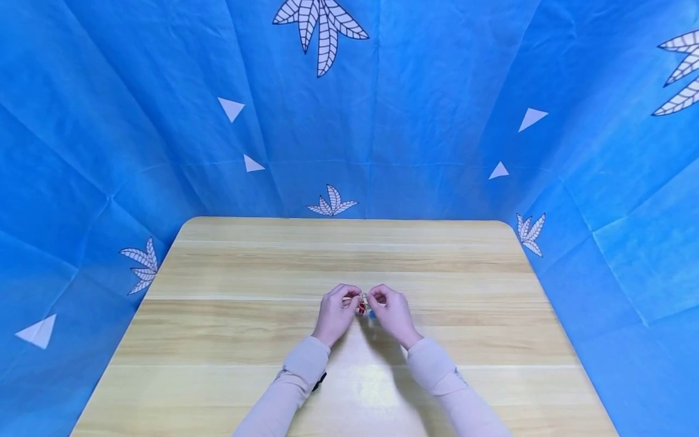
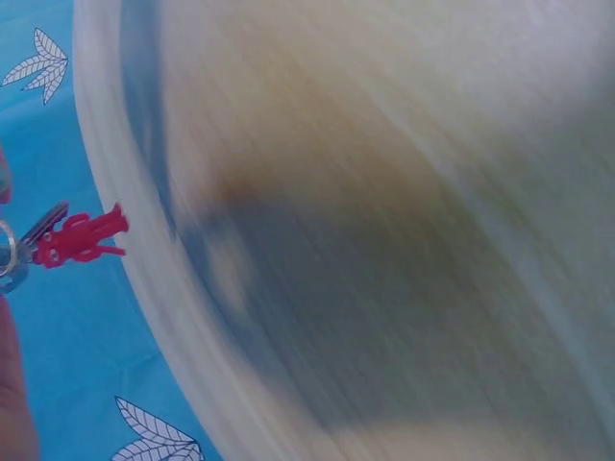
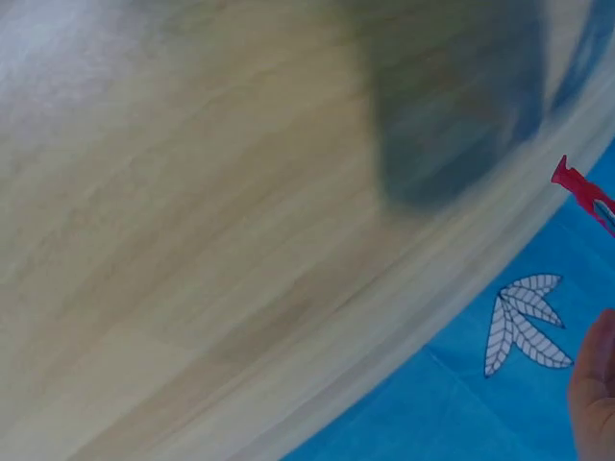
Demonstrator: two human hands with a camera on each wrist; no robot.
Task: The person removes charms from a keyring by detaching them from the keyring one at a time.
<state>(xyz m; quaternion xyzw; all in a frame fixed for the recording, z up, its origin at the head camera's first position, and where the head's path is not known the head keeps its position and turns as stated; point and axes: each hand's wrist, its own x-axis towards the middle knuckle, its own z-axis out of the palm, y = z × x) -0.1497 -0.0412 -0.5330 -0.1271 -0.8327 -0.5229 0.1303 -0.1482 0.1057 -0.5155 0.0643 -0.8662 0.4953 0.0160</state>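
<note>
Over the middle of the table, my left hand (image 1: 335, 311) and right hand (image 1: 394, 314) meet with fingertips close together. Both pinch a small key ring (image 1: 363, 296) between thumb and fingers. From it hangs a red figure-shaped charm (image 2: 82, 237), with arms and legs, beside a metal key (image 2: 44, 225). The right wrist view catches the charm (image 3: 580, 186) at its right edge, above part of the right hand (image 3: 596, 384). A small blue piece (image 1: 373, 315) shows under the right fingertips; its kind is unclear. Fingers hide much of the ring.
The light wood-grain table (image 1: 246, 328) has rounded far corners. A blue cloth (image 1: 426, 121) with white leaves and triangles hangs around its back and sides. A dark band (image 1: 320, 382) shows at the left wrist. Arm shadows fall on the tabletop.
</note>
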